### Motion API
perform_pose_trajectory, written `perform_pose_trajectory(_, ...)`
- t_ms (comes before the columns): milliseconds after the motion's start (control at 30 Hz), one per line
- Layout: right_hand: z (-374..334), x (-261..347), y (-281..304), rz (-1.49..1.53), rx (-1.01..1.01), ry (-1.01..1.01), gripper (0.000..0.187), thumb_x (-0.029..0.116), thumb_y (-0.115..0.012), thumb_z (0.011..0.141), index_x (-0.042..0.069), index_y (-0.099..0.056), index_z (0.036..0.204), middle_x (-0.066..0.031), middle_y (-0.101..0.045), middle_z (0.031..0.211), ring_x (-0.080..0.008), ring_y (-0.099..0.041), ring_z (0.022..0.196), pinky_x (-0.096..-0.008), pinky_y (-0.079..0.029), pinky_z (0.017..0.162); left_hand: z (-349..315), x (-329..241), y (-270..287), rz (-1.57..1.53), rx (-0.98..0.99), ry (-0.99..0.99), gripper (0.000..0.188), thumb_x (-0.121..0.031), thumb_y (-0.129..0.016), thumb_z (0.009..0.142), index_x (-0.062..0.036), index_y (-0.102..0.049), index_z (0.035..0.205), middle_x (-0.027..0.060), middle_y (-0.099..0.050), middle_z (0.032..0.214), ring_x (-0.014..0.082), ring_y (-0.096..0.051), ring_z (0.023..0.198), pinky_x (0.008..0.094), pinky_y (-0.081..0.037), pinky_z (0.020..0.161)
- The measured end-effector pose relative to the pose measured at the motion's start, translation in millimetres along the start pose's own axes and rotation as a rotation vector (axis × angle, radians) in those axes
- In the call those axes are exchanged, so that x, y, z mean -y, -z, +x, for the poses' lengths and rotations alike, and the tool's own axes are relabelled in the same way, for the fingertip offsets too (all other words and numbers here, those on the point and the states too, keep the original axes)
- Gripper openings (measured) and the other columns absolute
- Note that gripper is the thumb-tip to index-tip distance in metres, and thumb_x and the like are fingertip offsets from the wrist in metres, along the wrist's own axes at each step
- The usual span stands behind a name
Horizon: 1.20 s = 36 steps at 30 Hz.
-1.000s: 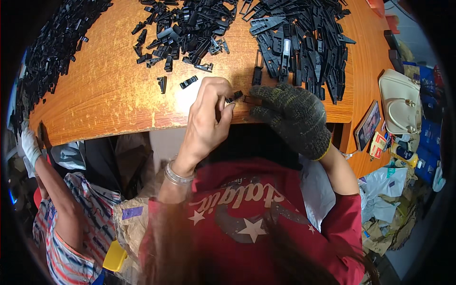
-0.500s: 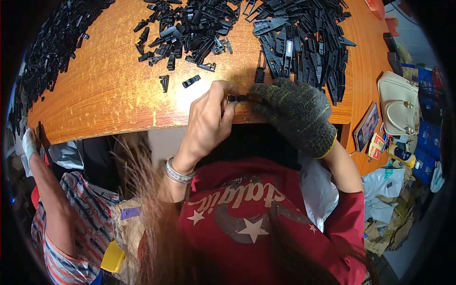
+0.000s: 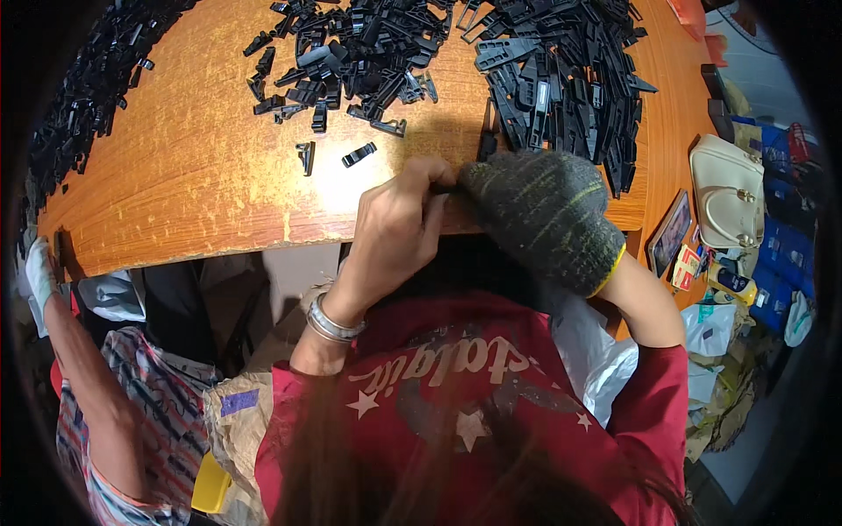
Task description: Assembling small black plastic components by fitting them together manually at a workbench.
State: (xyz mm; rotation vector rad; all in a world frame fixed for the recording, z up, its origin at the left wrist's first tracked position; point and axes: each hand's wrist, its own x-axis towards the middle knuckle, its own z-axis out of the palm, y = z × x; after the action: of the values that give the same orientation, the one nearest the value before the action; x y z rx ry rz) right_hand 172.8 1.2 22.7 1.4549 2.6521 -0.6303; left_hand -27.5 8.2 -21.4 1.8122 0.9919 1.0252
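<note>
The bare left hand (image 3: 395, 223) and the gloved right hand (image 3: 544, 210) meet at their fingertips above the near edge of the wooden table (image 3: 202, 188), just right of the bright patch of lamplight. The left thumb and forefinger are drawn together in a tight pinch, with a sliver of a small black part (image 3: 452, 187) showing at their tips, right against the glove; the rest of it is covered. The right fingers curl inward under the dark knit, and whether they grip anything cannot be told from this angle. For handling so small a part well, it seems best to keep the pinch close to where the two hands meet, hold both wrists level and press in a straight line, since a skewed push could make it slip. Staying over the wood, rather than drifting nearer than the edge, would let a dropped part land on the table, and shifting a little left would put better light on the fingers. Two loose black clips (image 3: 359, 155) lie apart on the left, beyond the bare hand, while a dark piece (image 3: 488, 145) sits just beyond the glove, where a knuckle could nudge it. Farther off lie the middle pile (image 3: 373, 57) and, to its right, the pile of longer black pieces (image 3: 561, 96).
</note>
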Motion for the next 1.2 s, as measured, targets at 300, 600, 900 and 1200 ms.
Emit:
perform_pose_trajectory(300,21.7,16.9,26.6,-0.117,-0.111,0.171,0.027,0.027,-0.062,0.081,0.006,-0.066,0.098,-0.0114,-0.066,0.075,-0.0305,-0.066,0.075,-0.0408,-0.051,0.062,-0.7,-3.0,0.2,-0.063,-0.015,0.064,0.031,0.011,-0.06,0.077,-0.0028,-0.052,0.104,0.015,-0.062,0.075,0.0367,-0.064,0.068,0.041,-0.049,0.058)
perform_pose_trajectory(600,-8.2,32.3,24.0,0.074,-0.32,-0.038,0.023,0.024,-0.067,0.084,0.008,-0.068,0.102,-0.0118,-0.068,0.086,-0.0263,-0.067,0.077,-0.0351,-0.052,0.064,-10.2,2.0,4.5,-0.093,-0.114,0.057,0.026,0.01,-0.063,0.08,-0.0004,-0.053,0.102,0.0066,-0.058,0.07,0.0094,-0.047,0.052,0.0257,-0.041,0.05)
perform_pose_trajectory(900,-44.9,37.0,28.8,1.046,-0.289,-0.505,0.037,0.013,-0.075,0.077,0.004,-0.068,0.112,-0.0086,-0.07,0.1,-0.0152,-0.068,0.09,-0.0304,-0.053,0.078,-3.7,-16.0,8.6,-1.013,0.252,0.485,0.023,-0.001,-0.062,0.089,0.0076,-0.061,0.11,0.0122,-0.067,0.079,0.018,-0.067,0.061,0.0234,-0.051,0.047)
perform_pose_trajectory(1200,-51.1,23.2,18.2,0.948,-0.257,-0.332,0.032,0.012,-0.075,0.078,0.003,-0.068,0.108,-0.0101,-0.071,0.097,-0.0198,-0.069,0.09,-0.0307,-0.053,0.08,2.2,-33.8,-6.7,-1.03,0.3,0.714,0.017,-0.008,-0.064,0.091,0.0077,-0.062,0.097,0.0141,-0.067,0.073,0.0207,-0.068,0.057,0.0242,-0.053,0.049)
